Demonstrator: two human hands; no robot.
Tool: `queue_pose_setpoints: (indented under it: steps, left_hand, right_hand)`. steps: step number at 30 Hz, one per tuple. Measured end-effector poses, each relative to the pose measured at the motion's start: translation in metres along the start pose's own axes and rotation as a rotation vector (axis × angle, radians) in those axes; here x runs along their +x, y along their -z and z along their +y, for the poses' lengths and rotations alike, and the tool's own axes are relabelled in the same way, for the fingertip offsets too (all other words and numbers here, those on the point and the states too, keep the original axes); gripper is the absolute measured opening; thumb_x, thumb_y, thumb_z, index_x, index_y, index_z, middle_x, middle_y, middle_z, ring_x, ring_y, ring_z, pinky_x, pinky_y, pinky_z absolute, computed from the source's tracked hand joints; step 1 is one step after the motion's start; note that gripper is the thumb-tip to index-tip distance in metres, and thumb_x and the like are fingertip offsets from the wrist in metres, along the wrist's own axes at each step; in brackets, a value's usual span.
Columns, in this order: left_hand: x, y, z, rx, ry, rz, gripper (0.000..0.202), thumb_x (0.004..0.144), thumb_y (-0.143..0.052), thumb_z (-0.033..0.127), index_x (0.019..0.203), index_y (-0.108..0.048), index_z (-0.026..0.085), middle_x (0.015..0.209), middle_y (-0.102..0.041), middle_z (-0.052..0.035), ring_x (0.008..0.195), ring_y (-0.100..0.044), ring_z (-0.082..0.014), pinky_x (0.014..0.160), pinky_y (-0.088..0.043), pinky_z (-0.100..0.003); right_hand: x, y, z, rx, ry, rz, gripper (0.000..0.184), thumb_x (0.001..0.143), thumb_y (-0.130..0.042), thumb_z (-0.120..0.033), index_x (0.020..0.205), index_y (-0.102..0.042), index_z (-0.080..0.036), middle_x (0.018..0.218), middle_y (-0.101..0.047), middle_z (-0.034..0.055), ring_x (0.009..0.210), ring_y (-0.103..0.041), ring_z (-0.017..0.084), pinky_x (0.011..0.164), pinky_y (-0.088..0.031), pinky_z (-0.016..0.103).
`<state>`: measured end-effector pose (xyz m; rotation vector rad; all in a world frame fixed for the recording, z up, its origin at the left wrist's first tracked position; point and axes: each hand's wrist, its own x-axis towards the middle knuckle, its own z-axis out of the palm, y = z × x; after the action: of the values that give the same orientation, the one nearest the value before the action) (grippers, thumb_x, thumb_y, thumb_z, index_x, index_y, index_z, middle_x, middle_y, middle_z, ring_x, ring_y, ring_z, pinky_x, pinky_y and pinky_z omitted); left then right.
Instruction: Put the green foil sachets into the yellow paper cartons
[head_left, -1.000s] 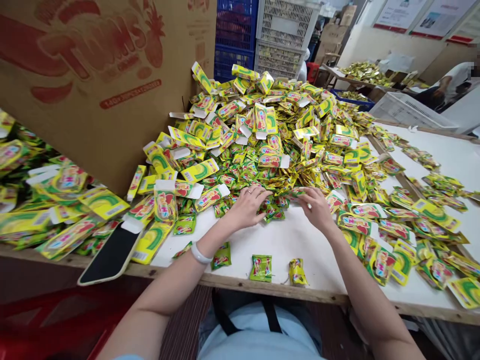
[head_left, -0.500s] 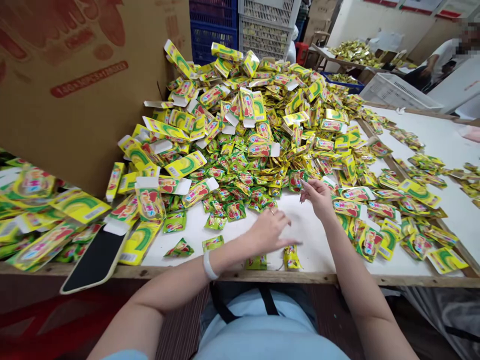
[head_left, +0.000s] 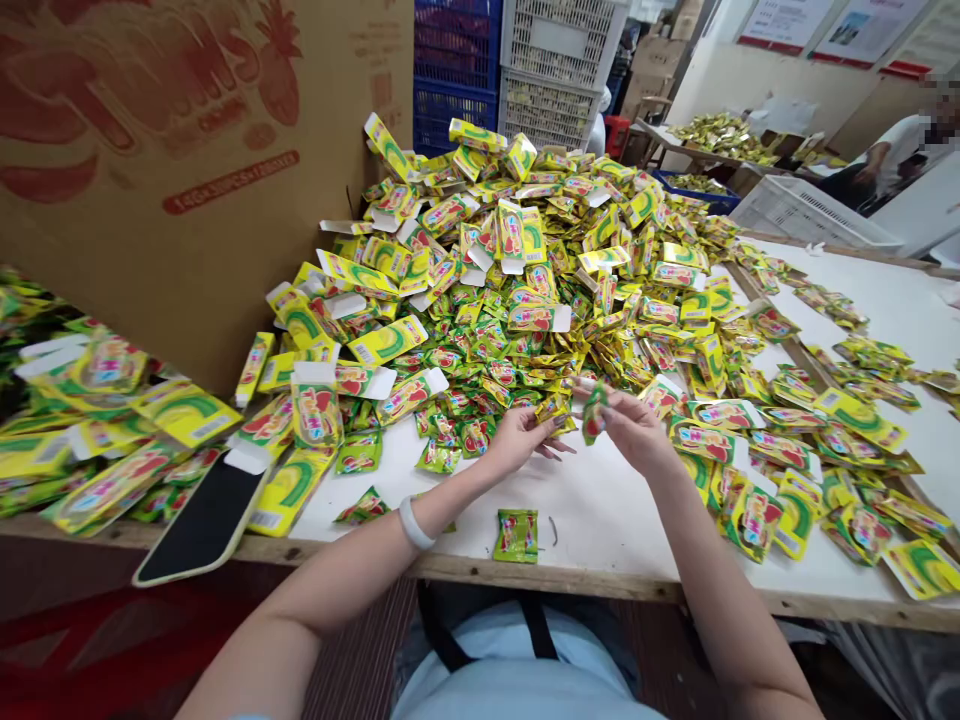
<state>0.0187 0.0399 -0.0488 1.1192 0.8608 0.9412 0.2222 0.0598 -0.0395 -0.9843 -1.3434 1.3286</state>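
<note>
My left hand [head_left: 519, 440] pinches a small yellow candy packet [head_left: 553, 410] between thumb and fingers, just above the white tabletop. Facing it, my right hand [head_left: 634, 430] grips a green candy packet [head_left: 595, 412] held upright by its fingertips. The two packets are close together but apart. Behind both hands rises a large heap of green and yellow packets [head_left: 480, 335] mixed with flat yellow cartons [head_left: 388, 340]. A single green packet [head_left: 516, 535] lies near the table's front edge, and another [head_left: 365, 507] rests beside my left forearm.
A big printed cardboard box [head_left: 247, 250] stands at the left. A phone [head_left: 199, 525] overhangs the wooden front edge [head_left: 570, 582]. More cartons [head_left: 757, 510] lie to the right along a wooden divider. Stacked crates [head_left: 559, 60] and a seated person [head_left: 900, 150] are further back.
My left hand has picked up the yellow packet from near the front edge and risen toward my right hand. My right hand has drawn a green packet back from the heap. The view has shifted slightly.
</note>
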Motion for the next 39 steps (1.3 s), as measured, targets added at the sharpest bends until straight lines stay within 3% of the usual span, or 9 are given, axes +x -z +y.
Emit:
queue_pose_setpoints:
  steps: [4, 12, 16, 19, 23, 28, 33, 36, 39]
  left_hand:
    - [0.001, 0.002, -0.001, -0.014, 0.001, 0.079, 0.048, 0.073, -0.072, 0.058, 0.088, -0.064, 0.013, 0.073, -0.072, -0.0063, 0.057, -0.071, -0.0204, 0.054, -0.057, -0.030]
    - [-0.002, 0.000, 0.006, -0.019, -0.044, -0.024, 0.066, 0.085, -0.042, 0.075, 0.090, -0.062, 0.012, 0.080, -0.073, -0.0127, 0.064, -0.073, -0.0229, 0.052, -0.056, -0.030]
    - [-0.011, -0.004, 0.022, 0.065, -0.025, 0.014, 0.066, 0.078, -0.060, 0.071, 0.107, -0.056, 0.012, 0.077, -0.072, -0.0096, 0.058, -0.072, -0.0213, 0.046, -0.052, -0.025]
    - [-0.017, -0.013, 0.022, 0.039, -0.069, 0.038, 0.070, 0.083, -0.053, 0.071, 0.122, -0.049, 0.014, 0.066, -0.069, -0.0033, 0.050, -0.069, -0.0203, 0.045, -0.051, -0.025]
    - [-0.014, -0.014, 0.011, 0.128, -0.140, -0.053, 0.071, 0.091, -0.041, 0.068, 0.137, -0.046, 0.013, 0.077, -0.071, -0.0068, 0.048, -0.067, -0.0174, 0.047, -0.051, -0.026]
    - [-0.014, 0.053, 0.037, 0.704, -0.219, 0.092, 0.069, 0.093, -0.051, 0.056, 0.150, -0.034, 0.021, 0.101, -0.073, -0.0100, 0.081, -0.069, -0.0215, 0.075, -0.053, -0.033]
    - [-0.036, 0.149, 0.088, 1.400, 0.151, 0.450, 0.061, 0.081, -0.068, 0.049, 0.132, -0.055, 0.019, 0.130, -0.061, -0.0158, 0.122, -0.053, -0.0351, 0.101, -0.039, -0.044]
    - [-0.044, 0.165, 0.102, 1.595, 0.429, 0.392, 0.058, 0.076, -0.072, 0.045, 0.125, -0.058, 0.018, 0.132, -0.059, -0.0167, 0.127, -0.048, -0.0371, 0.104, -0.035, -0.045]
    - [-0.041, 0.155, 0.106, 1.642, 0.522, 0.289, 0.056, 0.073, -0.074, 0.042, 0.120, -0.058, 0.015, 0.129, -0.060, -0.0173, 0.126, -0.048, -0.0363, 0.104, -0.035, -0.043]
  right_hand:
    - [-0.005, -0.024, 0.007, -0.057, -0.012, -0.100, 0.031, 0.077, -0.076, -0.050, 0.076, -0.063, -0.022, 0.108, -0.070, 0.0066, 0.110, -0.063, 0.023, 0.092, -0.053, 0.038]
    - [-0.006, -0.039, -0.006, -0.069, -0.023, -0.051, 0.039, 0.074, -0.076, -0.057, 0.070, -0.059, -0.022, 0.068, -0.062, 0.0001, 0.062, -0.061, 0.015, 0.062, -0.058, 0.032]
    - [-0.008, -0.045, -0.005, -0.071, 0.057, 0.005, 0.040, 0.075, -0.073, -0.061, 0.084, -0.058, -0.025, 0.090, -0.068, 0.0044, 0.086, -0.067, 0.020, 0.069, -0.060, 0.032]
    - [-0.011, -0.053, 0.005, 0.031, 0.029, 0.003, 0.048, 0.076, -0.071, -0.064, 0.104, -0.058, -0.027, 0.120, -0.066, 0.0074, 0.113, -0.062, 0.024, 0.077, -0.061, 0.034]
    - [-0.015, -0.066, 0.015, 0.151, -0.099, -0.107, 0.044, 0.082, -0.064, -0.064, 0.089, -0.067, -0.021, 0.097, -0.074, 0.0078, 0.090, -0.070, 0.023, 0.064, -0.060, 0.032]
    - [-0.005, -0.055, 0.003, 0.323, 0.060, 0.248, 0.033, 0.072, -0.081, -0.051, 0.075, -0.070, -0.021, 0.079, -0.075, -0.0003, 0.075, -0.072, 0.017, 0.072, -0.063, 0.032]
    - [0.005, -0.014, 0.002, 0.319, -0.017, 0.326, 0.033, 0.068, -0.085, -0.044, 0.078, -0.069, -0.017, 0.075, -0.074, 0.0002, 0.062, -0.072, 0.016, 0.056, -0.063, 0.029]
    - [0.005, -0.007, 0.004, 0.294, -0.026, 0.306, 0.035, 0.067, -0.086, -0.043, 0.072, -0.063, -0.017, 0.075, -0.073, 0.0012, 0.055, -0.069, 0.015, 0.043, -0.057, 0.024]
    - [0.004, -0.010, 0.001, 0.263, -0.040, 0.287, 0.037, 0.067, -0.086, -0.044, 0.072, -0.061, -0.017, 0.072, -0.071, 0.0000, 0.048, -0.065, 0.013, 0.038, -0.053, 0.023]
